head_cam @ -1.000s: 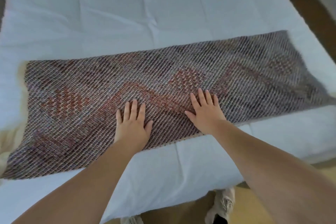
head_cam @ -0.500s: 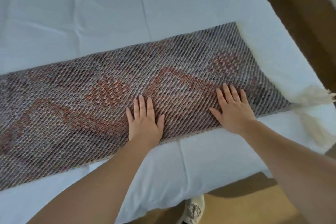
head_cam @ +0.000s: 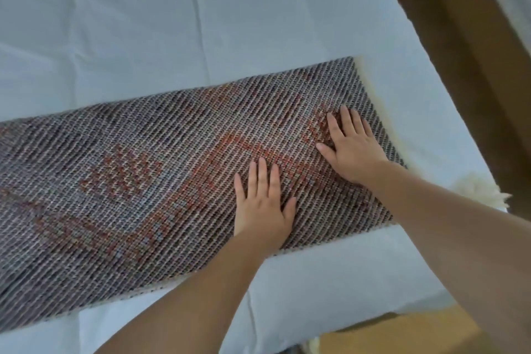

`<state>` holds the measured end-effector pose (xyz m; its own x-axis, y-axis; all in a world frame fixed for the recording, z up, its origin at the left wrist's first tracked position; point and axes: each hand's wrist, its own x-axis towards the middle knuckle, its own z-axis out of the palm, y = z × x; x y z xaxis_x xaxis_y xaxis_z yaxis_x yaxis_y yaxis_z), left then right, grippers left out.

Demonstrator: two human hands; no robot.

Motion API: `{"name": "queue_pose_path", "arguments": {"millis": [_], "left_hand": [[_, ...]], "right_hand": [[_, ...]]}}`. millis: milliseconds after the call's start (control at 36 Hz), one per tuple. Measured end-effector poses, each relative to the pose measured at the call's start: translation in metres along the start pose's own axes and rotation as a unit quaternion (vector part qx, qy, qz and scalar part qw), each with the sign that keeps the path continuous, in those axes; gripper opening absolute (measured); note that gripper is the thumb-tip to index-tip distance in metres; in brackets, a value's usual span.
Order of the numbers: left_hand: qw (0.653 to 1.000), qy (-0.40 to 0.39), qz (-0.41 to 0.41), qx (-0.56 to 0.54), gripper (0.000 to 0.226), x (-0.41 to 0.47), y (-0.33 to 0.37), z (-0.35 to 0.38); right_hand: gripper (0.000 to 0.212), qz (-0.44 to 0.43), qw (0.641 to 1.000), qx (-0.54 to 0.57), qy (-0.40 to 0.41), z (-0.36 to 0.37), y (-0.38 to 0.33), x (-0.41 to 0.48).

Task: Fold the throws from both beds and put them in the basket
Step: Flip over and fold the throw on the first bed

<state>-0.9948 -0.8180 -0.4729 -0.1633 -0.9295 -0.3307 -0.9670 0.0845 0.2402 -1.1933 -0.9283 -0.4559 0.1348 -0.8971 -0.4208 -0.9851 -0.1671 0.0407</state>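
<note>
Both flat hands have slid along the throw (head_cam: pixel 172 175) toward its right end. The left hand (head_cam: pixel 263 207) and right hand (head_cam: pixel 352 146) press down, fingers straight, smoothing it. The throw lies across the bed (head_cam: pixel 172 23), mid frame, ready for another fold.

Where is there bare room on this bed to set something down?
The sheet beyond the throw is a wide bare patch; a narrower strip runs along its near edge. Crowded: the throw's right end, under the left hand and right hand.
</note>
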Motion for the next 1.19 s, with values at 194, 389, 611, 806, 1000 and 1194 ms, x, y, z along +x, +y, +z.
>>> {"name": "queue_pose_path", "arguments": {"millis": [194, 389, 611, 806, 1000, 1194], "left_hand": [[1.000, 0.001, 0.026, -0.017, 0.069, 0.034, 0.067, 0.009], [0.998, -0.012, -0.043, -0.052, 0.070, 0.066, 0.155, 0.016], [0.988, -0.047, -0.120, -0.087, 0.089, 0.091, 0.254, 0.023], [0.976, -0.120, -0.161, -0.088, 0.093, 0.098, 0.281, 0.002], [0.972, -0.124, -0.173, -0.098, 0.044, 0.069, 0.278, -0.034], [0.949, -0.086, -0.251, -0.171, 0.037, 0.021, 0.262, -0.083]], "right_hand": [[0.076, -0.070, 0.997, -0.021, 0.038, -0.010, 0.039, 0.051], [0.066, -0.148, 0.986, -0.003, 0.078, -0.036, 0.080, 0.112], [0.058, -0.214, 0.971, 0.058, 0.091, -0.065, 0.110, 0.146], [0.018, -0.166, 0.968, 0.157, 0.099, -0.084, 0.114, 0.148], [0.010, -0.183, 0.956, 0.222, 0.058, -0.116, 0.119, 0.130], [0.025, -0.167, 0.945, 0.281, 0.028, -0.179, 0.107, 0.087]]}}
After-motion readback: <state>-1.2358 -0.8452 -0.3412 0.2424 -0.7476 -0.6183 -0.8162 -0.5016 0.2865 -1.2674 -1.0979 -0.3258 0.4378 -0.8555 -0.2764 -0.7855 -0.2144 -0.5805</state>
